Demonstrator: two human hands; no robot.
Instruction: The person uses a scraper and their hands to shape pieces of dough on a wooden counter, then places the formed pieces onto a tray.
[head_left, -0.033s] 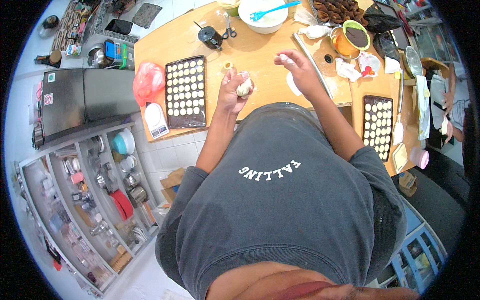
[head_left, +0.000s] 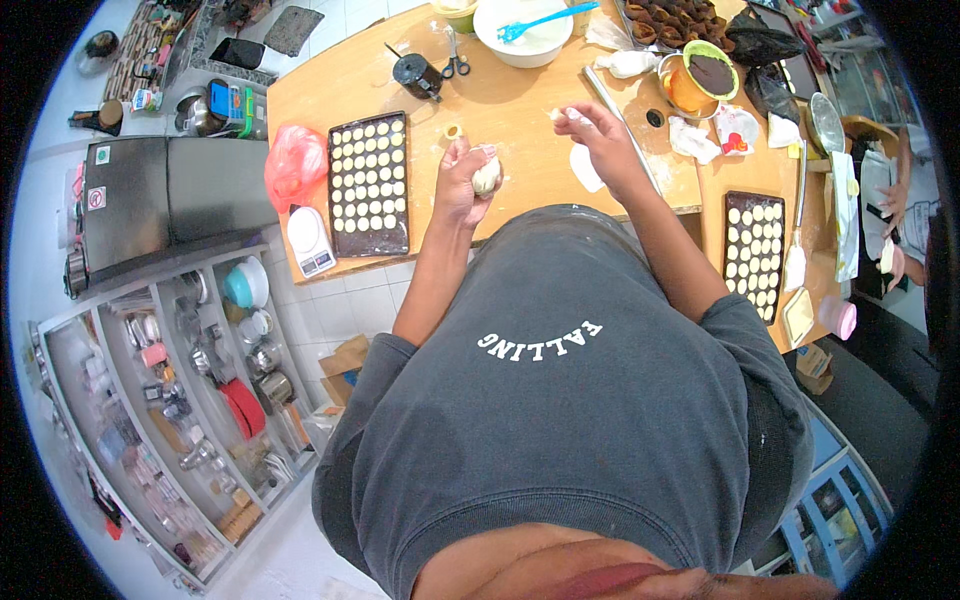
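My left hand (head_left: 460,187) is closed round a lump of pale dough (head_left: 487,179) above the table's near edge. To its right my right hand (head_left: 607,147) is raised, its fingers together round a small pale bit of dough (head_left: 556,114) at the tips. A small yellowish ring (head_left: 453,132) lies on the table just beyond my left hand. Left of that hand is a dark baking tray (head_left: 370,247) with rows of small round pale dough pieces. A white round patch (head_left: 586,168), perhaps flour or a thin sheet, lies beside my right hand.
A metal rod (head_left: 625,125) lies beyond my right forearm. Farther back are a white bowl (head_left: 525,50) with a blue brush, scissors (head_left: 455,62) and a black pot (head_left: 417,76). A kitchen scale (head_left: 311,240) stands at left, a second tray (head_left: 729,250) at right. Another person's hand (head_left: 890,200) shows far right.
My right hand has shifted slightly to the right, and a pale bit of dough now shows at its fingertips. My left hand keeps its hold on the dough.
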